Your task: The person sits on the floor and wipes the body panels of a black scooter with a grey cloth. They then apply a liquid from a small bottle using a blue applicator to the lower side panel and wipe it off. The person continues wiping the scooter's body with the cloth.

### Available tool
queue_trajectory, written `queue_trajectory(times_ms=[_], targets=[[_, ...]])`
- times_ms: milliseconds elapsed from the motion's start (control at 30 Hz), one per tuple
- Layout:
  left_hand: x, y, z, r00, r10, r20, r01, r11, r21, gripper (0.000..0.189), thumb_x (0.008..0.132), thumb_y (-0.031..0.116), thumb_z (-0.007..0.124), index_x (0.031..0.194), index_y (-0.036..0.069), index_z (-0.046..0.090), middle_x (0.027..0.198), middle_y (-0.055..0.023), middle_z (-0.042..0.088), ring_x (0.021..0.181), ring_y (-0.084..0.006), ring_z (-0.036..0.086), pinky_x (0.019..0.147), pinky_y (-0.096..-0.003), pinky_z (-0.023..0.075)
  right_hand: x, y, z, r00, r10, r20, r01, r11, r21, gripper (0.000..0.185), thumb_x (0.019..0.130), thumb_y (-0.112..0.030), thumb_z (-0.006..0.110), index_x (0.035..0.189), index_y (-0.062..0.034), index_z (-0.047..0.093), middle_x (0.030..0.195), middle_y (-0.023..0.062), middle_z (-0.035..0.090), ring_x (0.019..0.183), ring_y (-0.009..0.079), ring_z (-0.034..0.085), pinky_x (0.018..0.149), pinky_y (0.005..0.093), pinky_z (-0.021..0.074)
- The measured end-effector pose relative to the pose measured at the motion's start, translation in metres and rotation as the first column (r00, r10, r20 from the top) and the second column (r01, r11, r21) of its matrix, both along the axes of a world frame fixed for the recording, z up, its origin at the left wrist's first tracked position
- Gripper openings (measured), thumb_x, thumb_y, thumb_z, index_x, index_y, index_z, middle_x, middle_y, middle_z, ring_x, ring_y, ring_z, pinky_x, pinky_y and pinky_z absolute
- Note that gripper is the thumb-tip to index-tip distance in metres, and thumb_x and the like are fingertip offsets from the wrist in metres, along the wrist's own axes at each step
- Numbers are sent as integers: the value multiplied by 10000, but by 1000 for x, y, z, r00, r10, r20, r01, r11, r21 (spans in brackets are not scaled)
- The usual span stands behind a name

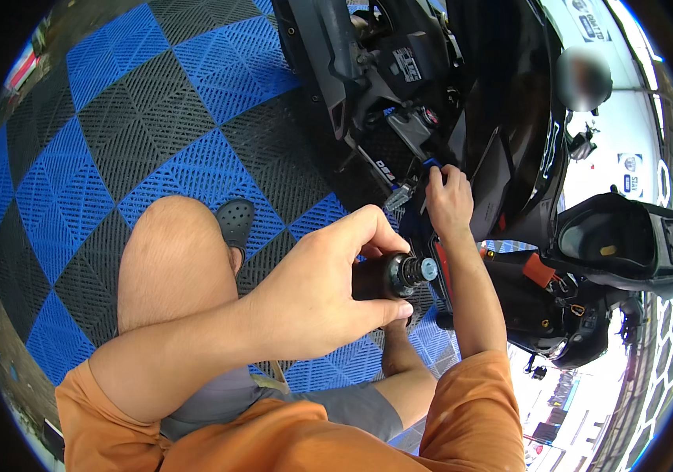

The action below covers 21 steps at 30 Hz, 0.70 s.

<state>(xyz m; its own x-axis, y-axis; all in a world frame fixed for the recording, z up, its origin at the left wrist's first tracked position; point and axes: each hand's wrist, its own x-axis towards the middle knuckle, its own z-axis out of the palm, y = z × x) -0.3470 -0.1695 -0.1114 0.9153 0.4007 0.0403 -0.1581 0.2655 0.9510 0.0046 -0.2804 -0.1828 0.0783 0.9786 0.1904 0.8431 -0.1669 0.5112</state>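
Note:
My left hand (336,283) holds a small dark bottle (374,277) lying sideways, its threaded neck pointing right. The neck has no cap over it, and a pale blue disc (429,269) fills its end. My right hand (450,203) reaches up to the black scooter (489,112), its fingertips against a small blue part (431,163). Whether the fingers grip that part or only touch it is hidden. Just above it sits a grey metal housing (408,131) with a round badge. Below and to its left, a metal foot peg (401,197) sticks out.
Blue and black slotted tiles (194,171) cover the floor. My bent knee (174,265) rises at the left, beside a dark clog (236,224). A second dark two-wheeler (543,318) stands at the right, near a black storage tub (605,239) and an orange piece (540,269).

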Motion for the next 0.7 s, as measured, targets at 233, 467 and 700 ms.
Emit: queue_trajectory(times_ms=[233, 467, 700], targets=[[8, -7, -5, 999, 47, -21, -46, 998, 40, 439, 780, 29, 889, 1119, 48, 610, 1037, -30, 646, 957, -115, 641, 870, -294, 531, 27, 7, 11, 997, 57, -50, -33, 917, 398, 265, 926, -117, 718, 1172, -32, 674, 1133, 180, 655, 988, 363, 680, 806, 404, 579], [11, -10, -3, 998, 48, -33, -46, 998, 41, 431, 780, 43, 869, 1118, 15, 603, 1009, -61, 655, 970, -152, 653, 887, -327, 523, -3, -38, -43, 985, 17, -169, 59, 897, 437, 286, 893, -121, 747, 1161, -56, 671, 1096, 162, 635, 886, 334, 703, 731, 399, 595], [21, -22, -15, 999, 50, -5, -50, 999, 18, 433, 771, 30, 884, 1109, 33, 614, 1027, -37, 662, 968, -116, 646, 906, -304, 519, 25, -31, -27, 975, -33, -221, 165, 774, 612, 247, 901, -142, 750, 1131, -79, 684, 1111, 139, 643, 853, 332, 709, 690, 400, 596]])
